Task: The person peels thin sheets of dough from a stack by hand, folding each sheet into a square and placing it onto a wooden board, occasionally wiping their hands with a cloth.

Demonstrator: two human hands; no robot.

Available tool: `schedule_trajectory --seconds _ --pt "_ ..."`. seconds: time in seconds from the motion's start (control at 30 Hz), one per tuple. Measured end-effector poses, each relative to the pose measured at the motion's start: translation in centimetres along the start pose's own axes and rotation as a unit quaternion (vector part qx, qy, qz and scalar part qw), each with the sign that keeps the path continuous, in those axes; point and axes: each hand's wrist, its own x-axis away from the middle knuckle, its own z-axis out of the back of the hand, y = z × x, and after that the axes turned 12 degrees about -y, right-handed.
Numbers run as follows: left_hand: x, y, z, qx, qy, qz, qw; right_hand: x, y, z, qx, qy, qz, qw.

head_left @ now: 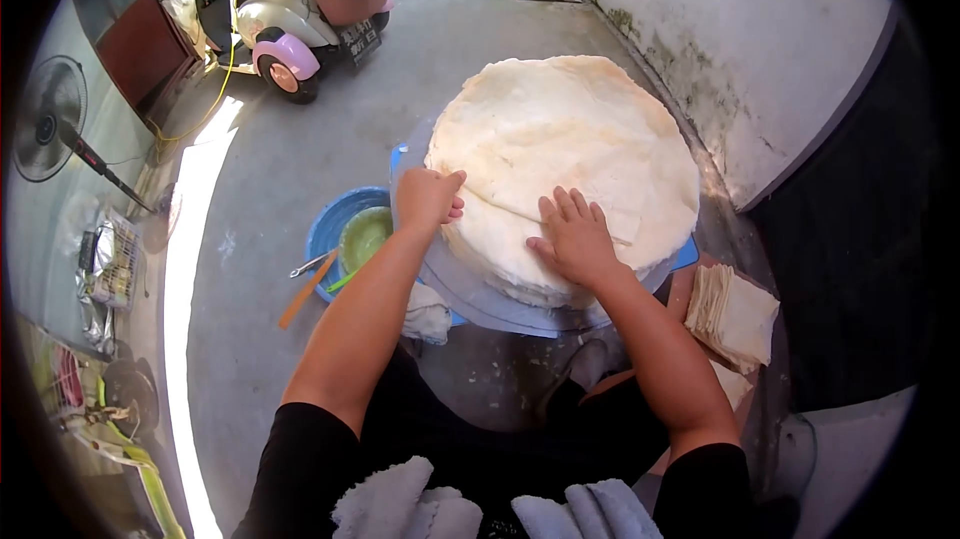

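Observation:
A tall stack of thin, round, pale dough sheets [570, 129] lies on a round board [452, 289] in front of me. My left hand [428, 199] is at the stack's left edge, its fingers closed in a pinch on the rim of the top sheet. A straight fold line runs from there toward the right. Beside that line, my right hand [577, 241] lies flat on the sheet with its fingers stretched out. Exactly how much of the sheet my left fingers grip is hidden.
Left of the stack stands a blue basin [322, 231] with a green bowl [364, 237] and utensils. A white cloth [427, 316] hangs near the board. Folded sheets [732, 314] are piled at right. A scooter [290, 29], a fan [48, 124] and a wall [740, 49] stand around.

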Motion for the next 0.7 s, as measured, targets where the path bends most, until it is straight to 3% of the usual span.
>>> schedule_trajectory --seconds 0.13,0.2,0.37,0.43,0.47,0.53,0.63,0.7 --pt "0.8 0.6 -0.6 -0.029 0.010 0.006 1.000 0.2 -1.3 0.2 -0.013 0.042 -0.012 0.999" --pt "0.5 0.4 -1.1 0.001 0.030 0.007 1.000 0.5 -2.3 1.4 -0.021 -0.047 -0.023 0.998" --pt "-1.8 -0.6 -2.5 0.024 0.087 0.015 0.996 0.7 -2.1 -1.1 -0.018 0.029 -0.008 0.999" --pt "-2.2 -0.6 -3.0 -0.091 0.174 -0.088 0.977 0.9 -2.3 -1.2 -0.033 0.036 -0.010 0.999" --pt "-1.8 -0.1 -3.4 -0.096 0.171 -0.090 0.976 1.0 -2.5 -1.3 -0.026 0.031 -0.015 0.999" --pt "-0.1 1.8 -4.9 -0.121 0.175 -0.280 0.936 1.4 -2.9 -1.8 -0.022 0.025 -0.027 0.999" --pt "1.9 5.1 -9.0 -0.122 0.064 -0.457 0.879 1.7 -3.1 -2.8 -0.042 0.050 -0.021 0.998" --pt "2.0 5.7 -12.4 -0.222 0.001 -0.515 0.828 1.9 -3.2 -3.2 -0.025 0.155 0.001 0.988"
